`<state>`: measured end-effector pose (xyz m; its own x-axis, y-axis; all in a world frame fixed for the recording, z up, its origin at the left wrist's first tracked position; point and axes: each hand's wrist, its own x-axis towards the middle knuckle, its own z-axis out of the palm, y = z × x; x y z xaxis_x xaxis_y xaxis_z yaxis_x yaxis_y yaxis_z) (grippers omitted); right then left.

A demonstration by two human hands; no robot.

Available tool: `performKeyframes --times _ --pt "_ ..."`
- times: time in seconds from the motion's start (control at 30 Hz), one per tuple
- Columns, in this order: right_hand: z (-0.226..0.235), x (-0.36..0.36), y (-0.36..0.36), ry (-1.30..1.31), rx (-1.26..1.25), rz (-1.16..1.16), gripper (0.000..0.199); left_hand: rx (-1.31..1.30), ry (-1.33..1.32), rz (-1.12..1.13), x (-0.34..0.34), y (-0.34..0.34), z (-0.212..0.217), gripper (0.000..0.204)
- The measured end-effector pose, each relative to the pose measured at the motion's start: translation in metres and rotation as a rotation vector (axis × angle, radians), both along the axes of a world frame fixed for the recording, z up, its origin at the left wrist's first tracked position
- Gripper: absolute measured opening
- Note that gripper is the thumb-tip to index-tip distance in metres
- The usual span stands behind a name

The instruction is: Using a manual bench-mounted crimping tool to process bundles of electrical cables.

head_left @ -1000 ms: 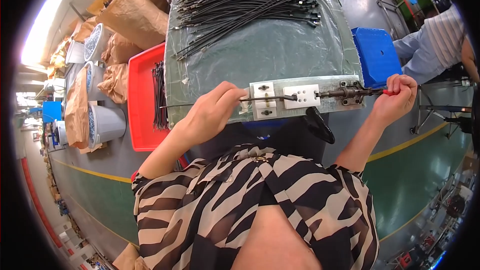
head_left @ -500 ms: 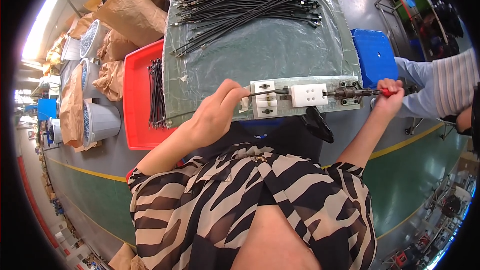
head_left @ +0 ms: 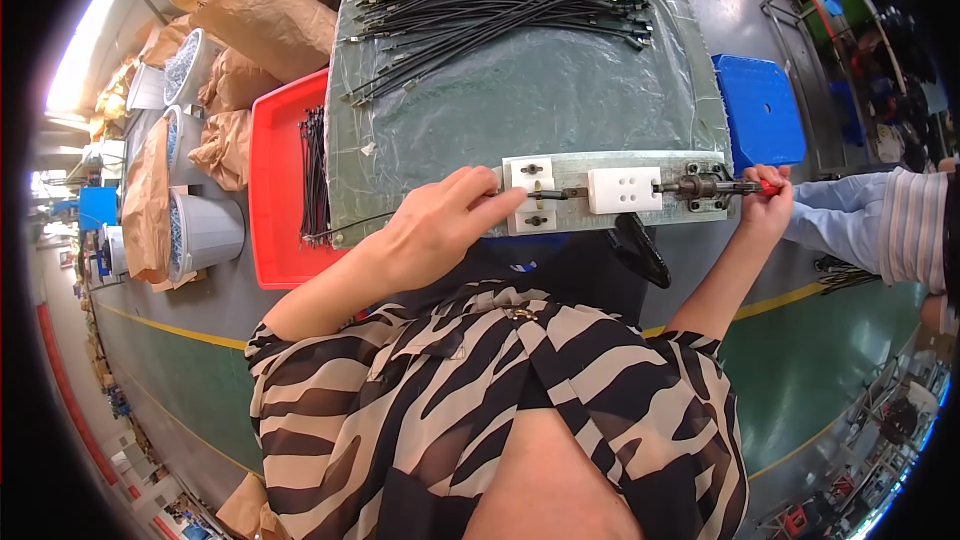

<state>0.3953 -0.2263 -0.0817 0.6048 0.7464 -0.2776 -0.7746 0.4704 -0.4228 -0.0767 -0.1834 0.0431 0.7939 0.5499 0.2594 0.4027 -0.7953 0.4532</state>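
My left hand (head_left: 435,225) pinches a thin black cable (head_left: 375,223) near its end, thumb and forefinger beside the left white block (head_left: 530,213) of a metal fixture. The cable end (head_left: 553,194) lies across that block and points toward a second white block with small holes (head_left: 625,191). A metal toggle clamp (head_left: 705,186) sits on the plate at the right, its rod reaching the second block. My right hand (head_left: 768,208) is closed around the clamp's red handle (head_left: 768,187). The cable's tail runs left past the table edge.
Many black cables (head_left: 500,0) are piled on the far part of the film-covered table (head_left: 450,130). A red tray (head_left: 275,190) with more cables stands left, near grey buckets (head_left: 210,230) and paper sacks (head_left: 265,15). At right are a blue stool (head_left: 758,110) and another person's sleeve (head_left: 910,225).
My left hand has moved slightly right and brought the cable end down onto the left white block. My right hand has shifted a little left with the red handle.
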Motion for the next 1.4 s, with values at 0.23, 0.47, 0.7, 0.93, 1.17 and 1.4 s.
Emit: performKeyframes --times 0.23,0.47,0.7,0.93,1.17,1.4 --pt "0.063 -0.020 0.002 -0.370 0.011 -0.155 0.014 -0.031 0.161 -0.054 0.011 -0.001 0.013 0.062" --pt "0.099 -0.054 0.002 -0.365 0.006 -0.176 0.022 -0.095 0.316 -0.121 0.013 0.009 0.025 0.056" --pt "0.122 -0.111 0.007 -1.039 -0.162 -0.230 0.022 -0.114 0.246 -0.101 0.013 0.011 0.017 0.072" --pt "0.105 -0.159 0.003 -2.146 -0.249 -0.255 0.014 -0.094 0.171 -0.086 0.006 0.008 0.010 0.070" --pt "0.106 -0.155 0.000 -2.275 -0.155 -0.054 0.010 -0.073 0.218 -0.080 0.002 0.009 0.015 0.066" --pt "0.125 -0.083 0.000 -0.869 -0.016 -0.191 0.009 0.049 0.035 -0.006 0.004 0.022 0.048 0.041"
